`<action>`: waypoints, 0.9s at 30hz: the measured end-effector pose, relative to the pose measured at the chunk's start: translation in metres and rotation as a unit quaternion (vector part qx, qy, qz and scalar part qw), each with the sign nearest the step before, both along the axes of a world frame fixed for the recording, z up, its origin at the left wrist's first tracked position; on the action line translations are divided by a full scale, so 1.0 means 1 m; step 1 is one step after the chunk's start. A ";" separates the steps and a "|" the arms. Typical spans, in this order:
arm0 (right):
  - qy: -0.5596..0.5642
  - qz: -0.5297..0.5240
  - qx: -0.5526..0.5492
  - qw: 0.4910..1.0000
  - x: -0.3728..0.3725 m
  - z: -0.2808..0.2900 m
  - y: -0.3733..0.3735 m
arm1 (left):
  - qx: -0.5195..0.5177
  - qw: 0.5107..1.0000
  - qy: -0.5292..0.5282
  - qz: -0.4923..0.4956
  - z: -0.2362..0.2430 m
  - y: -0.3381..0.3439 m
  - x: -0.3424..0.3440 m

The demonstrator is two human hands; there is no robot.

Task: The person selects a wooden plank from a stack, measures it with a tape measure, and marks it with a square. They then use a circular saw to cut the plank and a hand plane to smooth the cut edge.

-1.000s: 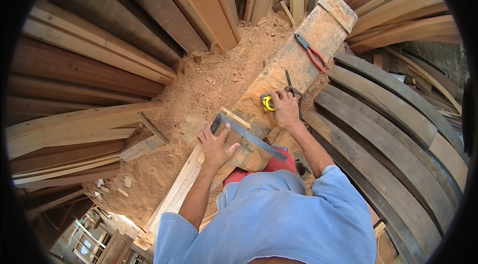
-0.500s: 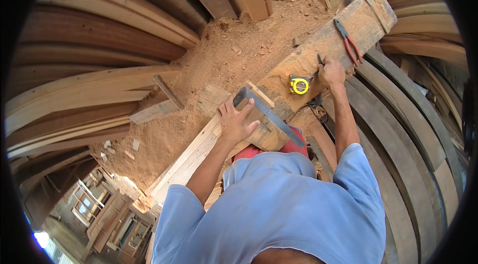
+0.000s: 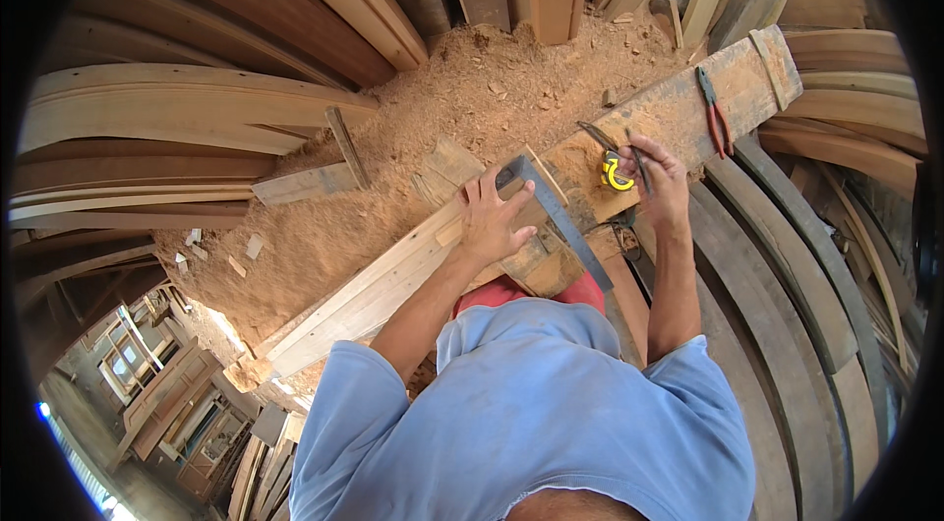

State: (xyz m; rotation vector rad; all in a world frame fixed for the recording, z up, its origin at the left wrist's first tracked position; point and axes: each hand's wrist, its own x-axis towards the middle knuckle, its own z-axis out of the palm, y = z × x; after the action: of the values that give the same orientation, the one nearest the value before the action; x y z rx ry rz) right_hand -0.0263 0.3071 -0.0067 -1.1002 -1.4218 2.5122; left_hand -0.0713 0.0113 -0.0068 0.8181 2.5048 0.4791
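My left hand (image 3: 495, 218) rests with fingers spread on the end of a pale wooden board, fingertips against a dark metal carpenter's square (image 3: 564, 218). The square lies across the wood, its long blade slanting toward my body. My right hand (image 3: 665, 185) is closed around a thin dark pencil (image 3: 640, 163), held above the worn workbench plank. Beside its fingers sits a yellow tape measure (image 3: 617, 174), partly covered by the hand. A dark, thin tool (image 3: 595, 135) lies just beyond the tape. Red-handled pliers (image 3: 716, 116) lie farther along the plank (image 3: 678, 93).
Sawdust (image 3: 472, 108) covers the ground beyond the bench. Stacked timber (image 3: 197, 103) stands at the left and far sides, and long dark planks (image 3: 777, 324) lie at the right. Wood offcuts (image 3: 315, 183) rest in the sawdust. A cable (image 3: 629, 231) hangs near the bench's near edge.
My right hand has lifted from the plank and drawn back toward me, bringing the pencil beside the tape measure. The left hand stays at the square. The whole view has shifted slightly.
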 end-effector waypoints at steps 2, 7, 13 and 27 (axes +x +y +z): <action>0.010 0.055 0.172 0.983 0.019 -0.011 -0.024 | 0.009 1.000 0.009 -0.002 -0.001 -0.001 0.001; -0.056 0.254 0.459 0.850 0.049 0.009 -0.081 | -0.003 1.000 0.001 0.005 -0.001 -0.002 0.002; -0.038 0.266 0.577 0.771 0.045 -0.003 -0.118 | 0.000 1.000 0.023 -0.002 0.001 -0.001 0.002; -0.017 0.255 0.596 0.761 0.047 -0.002 -0.127 | 0.018 0.999 0.028 -0.003 -0.004 -0.003 0.002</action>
State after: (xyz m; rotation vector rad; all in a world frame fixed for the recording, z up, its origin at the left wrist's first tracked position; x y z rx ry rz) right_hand 0.0204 0.1803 -0.0090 -0.4720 -2.8772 1.0739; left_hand -0.0695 0.0082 -0.0109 0.8647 2.5514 0.5070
